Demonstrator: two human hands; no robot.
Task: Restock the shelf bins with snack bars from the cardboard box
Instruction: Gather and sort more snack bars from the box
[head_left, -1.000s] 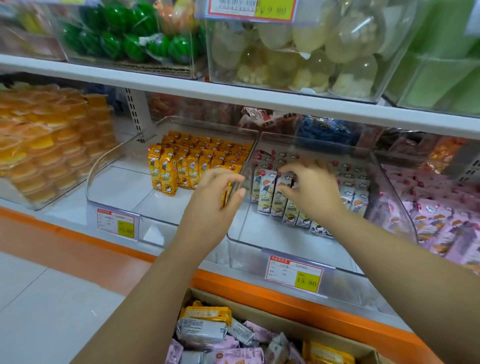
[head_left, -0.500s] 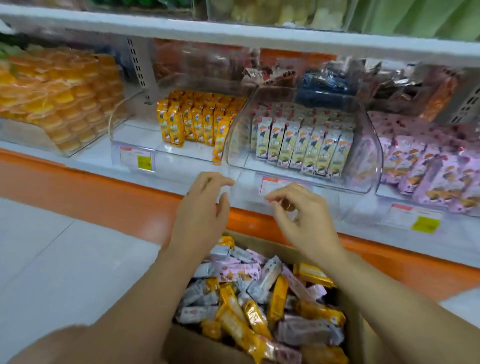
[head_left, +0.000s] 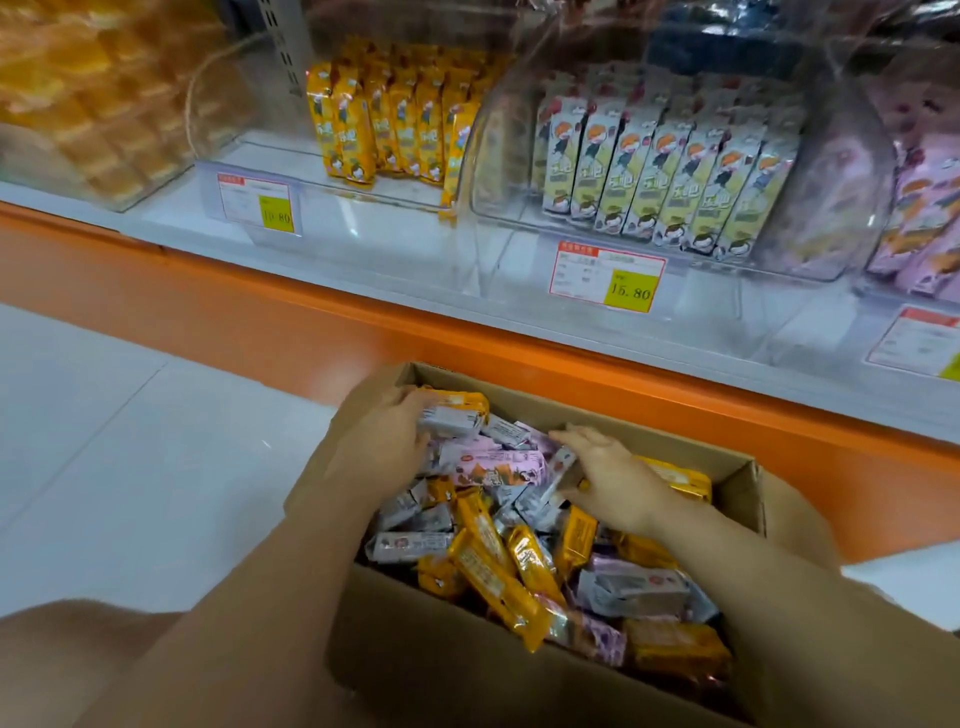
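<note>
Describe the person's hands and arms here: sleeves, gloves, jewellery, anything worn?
Nothing worn that shows. The left hand and right hand are bare: no gloves, no rings visible. The left forearm and right forearm are bare too, with no sleeve, watch or wristband up to the frame's edge. Motion blur could hide small details.

The open cardboard box (head_left: 415, 644) is heaped with yellow, grey and pink snack bars (head_left: 488, 571). Clear shelf bins (head_left: 852, 197) hold upright rows
</note>
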